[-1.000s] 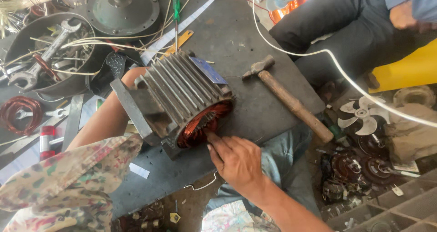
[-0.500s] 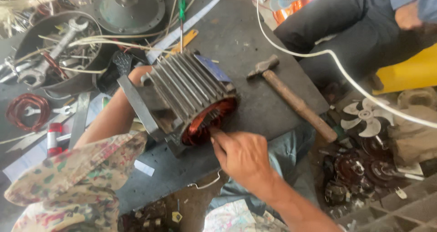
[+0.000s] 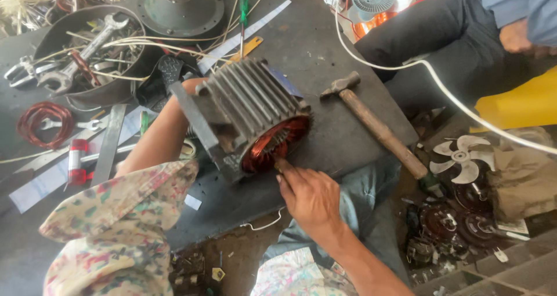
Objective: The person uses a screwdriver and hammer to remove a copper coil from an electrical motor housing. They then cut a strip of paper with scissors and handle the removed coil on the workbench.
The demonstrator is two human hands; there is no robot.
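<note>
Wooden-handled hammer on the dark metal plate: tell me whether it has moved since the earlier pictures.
No. The wooden-handled hammer lies at the same angle, the same gap right of the grey finned motor housing, its handle end over the dark metal plate's right edge; only the camera shifted.

The ribbed grey metal motor housing (image 3: 243, 113) lies on the dark flat metal worktop (image 3: 325, 40). The wooden-handled steel hammer (image 3: 377, 125) lies to its right. The round dark metal bowl (image 3: 87, 87) of spanners sits behind-left.

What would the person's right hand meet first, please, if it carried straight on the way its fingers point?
The right hand points up and left into the open end of the finned motor housing; its fingertips would most likely meet the copper windings first, and already seem to touch them.
</note>
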